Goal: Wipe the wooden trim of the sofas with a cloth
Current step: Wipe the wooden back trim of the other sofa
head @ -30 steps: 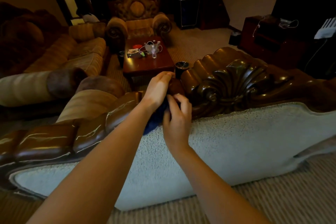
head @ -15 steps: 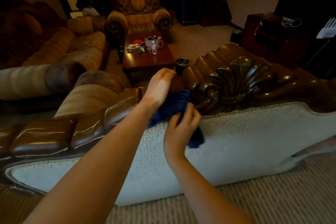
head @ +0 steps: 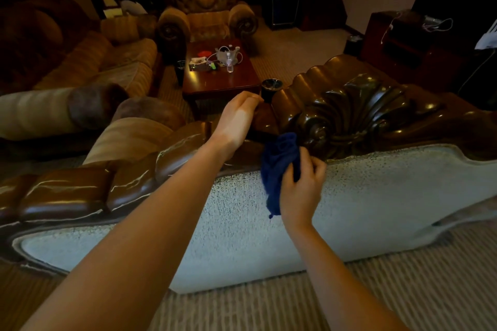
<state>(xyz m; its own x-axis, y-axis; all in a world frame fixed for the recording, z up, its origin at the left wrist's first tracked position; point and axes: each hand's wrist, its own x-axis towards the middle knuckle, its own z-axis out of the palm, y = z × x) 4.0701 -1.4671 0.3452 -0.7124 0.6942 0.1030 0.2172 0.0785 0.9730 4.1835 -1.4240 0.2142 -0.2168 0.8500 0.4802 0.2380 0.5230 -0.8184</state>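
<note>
Fingers (head: 309, 166) pinching cloth (head: 279, 166), wrist bent — trim (head: 349, 113)

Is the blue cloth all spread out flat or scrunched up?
Scrunched up. The blue cloth is bunched in folds in the right hand, with one end dangling below, against the carved wooden trim.

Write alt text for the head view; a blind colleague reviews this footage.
The right hand grips a blue cloth against the sofa's carved wooden trim, while the left hand rests on the trim.
</note>
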